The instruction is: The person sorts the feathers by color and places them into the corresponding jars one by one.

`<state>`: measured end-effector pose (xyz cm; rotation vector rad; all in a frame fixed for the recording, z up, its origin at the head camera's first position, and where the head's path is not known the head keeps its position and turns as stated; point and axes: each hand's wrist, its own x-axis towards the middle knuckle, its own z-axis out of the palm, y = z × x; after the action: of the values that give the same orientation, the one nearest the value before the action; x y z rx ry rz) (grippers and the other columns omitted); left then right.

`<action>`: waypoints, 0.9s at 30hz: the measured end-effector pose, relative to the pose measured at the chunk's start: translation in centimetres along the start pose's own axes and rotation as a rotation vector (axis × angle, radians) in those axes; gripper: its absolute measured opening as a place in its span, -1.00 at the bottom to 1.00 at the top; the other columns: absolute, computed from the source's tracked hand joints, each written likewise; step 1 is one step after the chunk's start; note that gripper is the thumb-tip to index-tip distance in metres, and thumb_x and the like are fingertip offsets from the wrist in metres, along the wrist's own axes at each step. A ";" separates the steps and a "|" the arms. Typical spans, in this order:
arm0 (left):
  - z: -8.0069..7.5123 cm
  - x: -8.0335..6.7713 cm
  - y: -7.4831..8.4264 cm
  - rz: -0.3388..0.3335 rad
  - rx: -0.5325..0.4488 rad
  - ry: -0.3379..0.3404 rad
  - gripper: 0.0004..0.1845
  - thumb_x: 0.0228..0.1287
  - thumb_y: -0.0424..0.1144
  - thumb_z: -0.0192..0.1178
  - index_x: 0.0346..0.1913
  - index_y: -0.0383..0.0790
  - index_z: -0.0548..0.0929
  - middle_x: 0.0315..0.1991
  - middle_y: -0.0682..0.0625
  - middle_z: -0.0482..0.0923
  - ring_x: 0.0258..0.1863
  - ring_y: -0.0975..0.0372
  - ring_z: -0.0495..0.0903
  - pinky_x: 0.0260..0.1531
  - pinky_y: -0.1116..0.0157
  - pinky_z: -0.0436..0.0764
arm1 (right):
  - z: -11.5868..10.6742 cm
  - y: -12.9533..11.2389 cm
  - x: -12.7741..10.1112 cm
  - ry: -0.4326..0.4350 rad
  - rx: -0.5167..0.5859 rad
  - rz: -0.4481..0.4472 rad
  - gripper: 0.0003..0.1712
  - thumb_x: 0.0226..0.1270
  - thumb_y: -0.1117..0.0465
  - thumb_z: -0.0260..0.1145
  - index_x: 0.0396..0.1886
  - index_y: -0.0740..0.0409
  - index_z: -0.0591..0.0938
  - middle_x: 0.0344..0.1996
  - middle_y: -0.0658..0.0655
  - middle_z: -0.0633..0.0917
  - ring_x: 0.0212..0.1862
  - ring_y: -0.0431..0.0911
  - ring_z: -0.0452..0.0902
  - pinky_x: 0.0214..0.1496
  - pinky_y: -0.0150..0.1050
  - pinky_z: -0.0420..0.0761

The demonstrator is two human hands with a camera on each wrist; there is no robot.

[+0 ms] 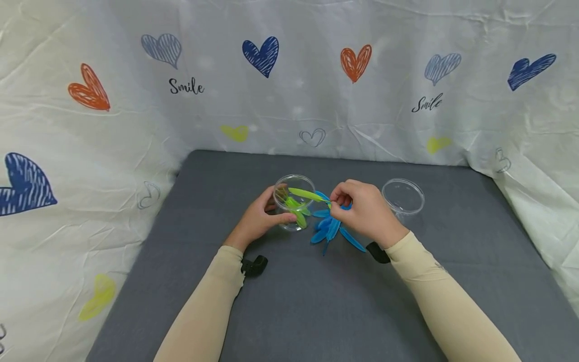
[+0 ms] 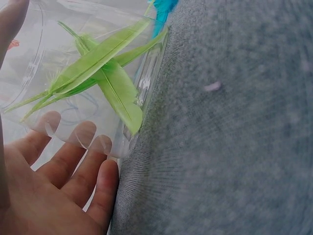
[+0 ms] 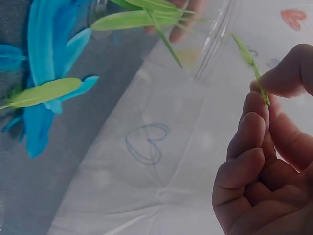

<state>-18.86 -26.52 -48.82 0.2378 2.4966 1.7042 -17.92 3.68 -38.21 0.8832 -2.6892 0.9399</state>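
My left hand (image 1: 257,220) wraps around a clear round plastic cup (image 1: 293,201) at the frame's centre, tilted, with several lime-green feathers (image 2: 100,73) inside. My right hand (image 1: 364,211) pinches the quill of one more green feather (image 1: 307,194) whose tip lies across the cup's rim. Bright blue feathers (image 1: 329,227) lie below on the grey cloth table (image 1: 316,311). An empty clear tub (image 1: 403,197) stands at right.

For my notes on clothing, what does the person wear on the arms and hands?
Both arms wear long, close-fitting beige sleeves down to the wrists. The left hand and right hand are bare, without gloves. A small black device sits at each wrist.
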 end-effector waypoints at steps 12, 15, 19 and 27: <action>0.2 -0.1 -0.2 -0.012 -0.026 -0.010 -0.01 0.15 0.30 0.59 0.61 0.44 0.32 0.49 0.12 0.49 0.46 0.06 0.57 0.45 -0.16 0.58 | -0.1 -1.1 2.0 -0.080 -0.047 -0.054 -0.91 0.37 0.27 0.38 -0.26 0.02 0.79 -0.32 -0.02 0.69 -0.26 -0.14 0.62 -0.15 -0.22 0.69; 0.0 0.1 -0.1 -0.005 -0.020 -0.016 0.02 0.15 0.31 0.59 0.64 0.37 0.31 0.49 0.13 0.49 0.45 0.05 0.57 0.45 -0.17 0.57 | 0.0 -1.5 2.7 -0.102 -0.073 -0.078 -0.90 0.39 0.28 0.36 -0.24 0.05 0.80 -0.31 0.01 0.70 -0.25 -0.09 0.64 -0.14 -0.22 0.70; -0.1 0.0 0.0 -0.005 -0.019 -0.021 0.03 0.16 0.30 0.58 0.65 0.37 0.29 0.51 0.15 0.47 0.46 0.05 0.56 0.44 -0.16 0.58 | 0.5 -2.3 3.6 -0.137 -0.094 -0.100 -0.88 0.41 0.28 0.34 -0.23 0.04 0.80 -0.30 0.01 0.70 -0.24 -0.10 0.62 -0.15 -0.23 0.69; -0.1 0.0 0.0 -0.003 -0.015 -0.027 0.05 0.17 0.32 0.56 0.68 0.36 0.26 0.54 0.17 0.45 0.48 0.05 0.54 0.43 -0.14 0.59 | 1.3 -3.3 4.8 -0.174 -0.143 -0.144 -0.85 0.45 0.29 0.35 -0.27 0.04 0.81 -0.31 0.01 0.69 -0.30 -0.14 0.58 -0.21 -0.23 0.66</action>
<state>-18.85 -26.59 -48.82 0.2535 2.4633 1.7064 -19.90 -1.48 -35.94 1.1576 -2.7470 0.6601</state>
